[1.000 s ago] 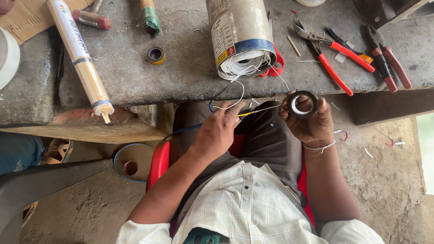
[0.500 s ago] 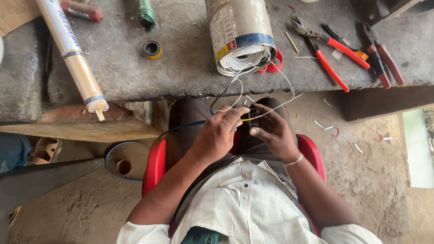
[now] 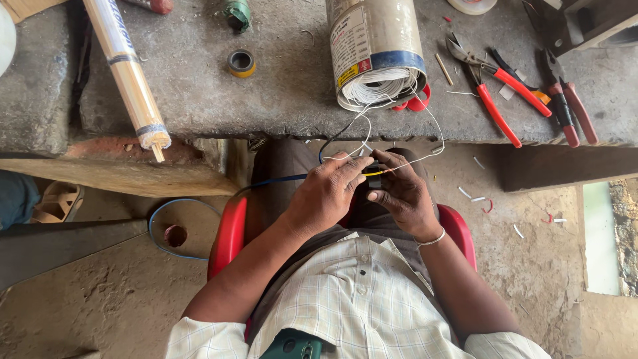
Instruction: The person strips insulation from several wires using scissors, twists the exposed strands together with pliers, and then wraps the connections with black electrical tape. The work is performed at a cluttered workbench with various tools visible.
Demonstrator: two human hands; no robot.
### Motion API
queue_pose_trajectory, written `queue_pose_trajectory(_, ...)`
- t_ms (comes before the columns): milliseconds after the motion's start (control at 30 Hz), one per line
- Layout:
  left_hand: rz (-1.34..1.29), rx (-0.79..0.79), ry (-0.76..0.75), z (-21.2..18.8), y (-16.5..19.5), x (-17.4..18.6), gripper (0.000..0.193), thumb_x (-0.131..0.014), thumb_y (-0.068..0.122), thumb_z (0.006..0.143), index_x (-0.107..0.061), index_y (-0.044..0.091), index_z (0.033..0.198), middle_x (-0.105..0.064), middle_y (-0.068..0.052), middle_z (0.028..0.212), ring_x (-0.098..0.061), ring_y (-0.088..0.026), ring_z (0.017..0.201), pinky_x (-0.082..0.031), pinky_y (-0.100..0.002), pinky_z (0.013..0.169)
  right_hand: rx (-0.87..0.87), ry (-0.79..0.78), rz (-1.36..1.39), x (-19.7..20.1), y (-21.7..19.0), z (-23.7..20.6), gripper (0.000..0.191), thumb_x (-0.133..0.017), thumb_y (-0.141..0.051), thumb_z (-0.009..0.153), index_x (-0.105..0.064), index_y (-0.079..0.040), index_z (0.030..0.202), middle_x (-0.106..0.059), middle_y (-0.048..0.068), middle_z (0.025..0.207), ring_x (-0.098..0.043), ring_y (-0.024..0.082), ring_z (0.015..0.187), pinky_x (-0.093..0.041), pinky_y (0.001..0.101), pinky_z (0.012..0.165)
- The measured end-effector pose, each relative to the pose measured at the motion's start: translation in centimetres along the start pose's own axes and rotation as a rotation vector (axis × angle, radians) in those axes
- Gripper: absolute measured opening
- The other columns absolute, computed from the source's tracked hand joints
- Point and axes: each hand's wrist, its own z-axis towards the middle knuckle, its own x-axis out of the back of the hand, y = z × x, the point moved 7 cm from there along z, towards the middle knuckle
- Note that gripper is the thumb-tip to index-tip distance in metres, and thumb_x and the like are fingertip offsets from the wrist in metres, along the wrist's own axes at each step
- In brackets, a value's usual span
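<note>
Both my hands meet over my lap, just below the front edge of the concrete bench (image 3: 279, 100). My left hand (image 3: 325, 196) pinches a bundle of thin wires (image 3: 345, 143), blue, black, white and yellow, that loop up toward the bench. Pressed against that bundle is a small black tape roll (image 3: 373, 174), gripped in my right hand (image 3: 402, 196), which wears a thin bracelet at the wrist. The white wire runs up to a coil inside a tin can (image 3: 375, 53) lying on its side on the bench.
Red-handled pliers (image 3: 495, 100) and a darker pair (image 3: 571, 110) lie on the bench at right. A yellow-and-black tape roll (image 3: 241, 63) and a long sealant tube (image 3: 126, 73) lie at left. I sit on a red chair (image 3: 229, 236); a blue wire loop (image 3: 179, 229) rests on the floor.
My right hand, which held the black tape roll raised out to the right, has come down and left to meet my left hand at the wires. The view has shifted slightly.
</note>
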Motion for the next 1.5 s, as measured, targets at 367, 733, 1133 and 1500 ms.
queue_pose_trajectory(367, -0.051, -0.031, -0.002, 0.1, 0.8, 0.0, 0.034, -0.067, 0.000, 0.093, -0.069, 0.005, 0.126, -0.066, -0.013, 0.102, -0.070, -0.031, 0.091, -0.059, -0.039, 0.080, -0.022, -0.001, 0.037, 0.3, -0.3, -1.1, 0.072, -0.078, 0.002, 0.089, -0.045, 0.000, 0.152, -0.048, 0.006, 0.149, -0.047, 0.020, 0.143, -0.041, 0.0373, 0.121)
queue_pose_trajectory(733, 0.160, -0.338, 0.030, -0.4, 2.1, -0.2, 0.047, -0.064, -0.001, 0.088, -0.067, 0.011, 0.133, -0.063, -0.013, 0.106, -0.067, -0.030, 0.097, -0.057, -0.039, 0.090, -0.045, -0.020, 0.095, 0.7, 0.0, -1.2, 0.072, -0.081, 0.001, 0.087, -0.048, 0.000, 0.150, -0.055, 0.008, 0.145, -0.052, 0.018, 0.138, -0.043, 0.0357, 0.117)
queue_pose_trajectory(1133, -0.048, 0.015, 0.081, 0.7, 1.3, 0.0, 0.015, -0.068, 0.016, 0.100, -0.071, 0.003, 0.106, -0.072, -0.012, 0.098, -0.072, -0.031, 0.089, -0.059, -0.040, 0.079, -0.090, -0.055, 0.042, 0.1, 0.3, -1.1, 0.069, -0.079, 0.006, 0.087, -0.048, -0.001, 0.148, -0.055, 0.008, 0.143, -0.053, 0.018, 0.136, -0.046, 0.0355, 0.115)
queue_pose_trajectory(1500, 0.024, 0.028, -0.025, 0.4, 0.9, -0.8, 0.016, -0.074, 0.020, 0.092, -0.074, 0.004, 0.094, -0.069, -0.008, 0.088, -0.070, -0.026, 0.082, -0.057, -0.037, 0.074, -0.141, -0.131, 0.016, -0.5, 0.2, -1.3, 0.065, -0.081, 0.008, 0.085, -0.052, -0.002, 0.142, -0.057, 0.006, 0.138, -0.056, 0.017, 0.132, -0.049, 0.0371, 0.114)
